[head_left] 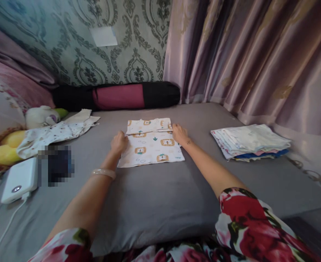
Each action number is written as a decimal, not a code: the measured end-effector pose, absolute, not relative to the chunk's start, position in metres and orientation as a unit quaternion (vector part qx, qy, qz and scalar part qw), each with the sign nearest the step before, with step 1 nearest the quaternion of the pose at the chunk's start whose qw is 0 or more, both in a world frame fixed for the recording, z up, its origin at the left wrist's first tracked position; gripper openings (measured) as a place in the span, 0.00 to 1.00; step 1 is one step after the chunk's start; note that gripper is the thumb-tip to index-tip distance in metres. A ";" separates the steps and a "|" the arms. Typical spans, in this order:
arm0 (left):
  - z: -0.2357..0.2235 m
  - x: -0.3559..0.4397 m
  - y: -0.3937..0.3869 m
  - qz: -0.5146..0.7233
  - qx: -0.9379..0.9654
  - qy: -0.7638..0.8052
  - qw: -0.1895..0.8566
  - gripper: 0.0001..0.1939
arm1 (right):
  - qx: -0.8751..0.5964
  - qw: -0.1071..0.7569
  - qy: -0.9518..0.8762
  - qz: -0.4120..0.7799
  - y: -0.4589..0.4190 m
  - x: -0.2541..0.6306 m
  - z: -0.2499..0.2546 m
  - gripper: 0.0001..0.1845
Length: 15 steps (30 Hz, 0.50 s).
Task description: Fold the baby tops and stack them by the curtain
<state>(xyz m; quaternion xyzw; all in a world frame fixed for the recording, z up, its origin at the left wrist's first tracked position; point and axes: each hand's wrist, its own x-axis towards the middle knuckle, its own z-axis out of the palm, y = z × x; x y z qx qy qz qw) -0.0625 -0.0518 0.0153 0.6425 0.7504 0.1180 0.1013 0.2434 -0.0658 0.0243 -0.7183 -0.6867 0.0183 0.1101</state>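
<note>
Floral sleeves [248,218], red, white and green, nearest the camera, lower corners; both forearms reach forward over the gray bed sheet [149,203]. Left hand [119,142], pale bangle [103,173] on its wrist, fingers curled in, gripping the left edge of a white printed cloth [152,147]. Right hand [180,134] likewise nearly closed, fingers pinching the right edge at about the same level; small dark mark on that wrist; exact fingertip contact too small to tell on both. Cloth lies flat mid-bed between the hands, tan animal-like motifs and green leaves, top part folded over toward the person. Right of it, well apart: stack of folded cloths [250,140], mostly white, pink and blue layers near the bottom. Left side: spotted white cloth [56,131] lying loose beside a white plush toy [42,116], yellow plush item [2,147] next to it; nearer, white power bank [20,180] with white cable [9,231] plugged in, pixelated dark patch just beside. Far edge: black-and-maroon long bag [119,96] against damask wallpaper [138,32], mauve curtain [231,47] to the right.
</note>
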 end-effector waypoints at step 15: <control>-0.009 -0.041 -0.046 0.059 0.806 0.589 0.020 0.33 | -0.612 0.086 -0.785 0.035 -0.066 0.213 0.010 0.31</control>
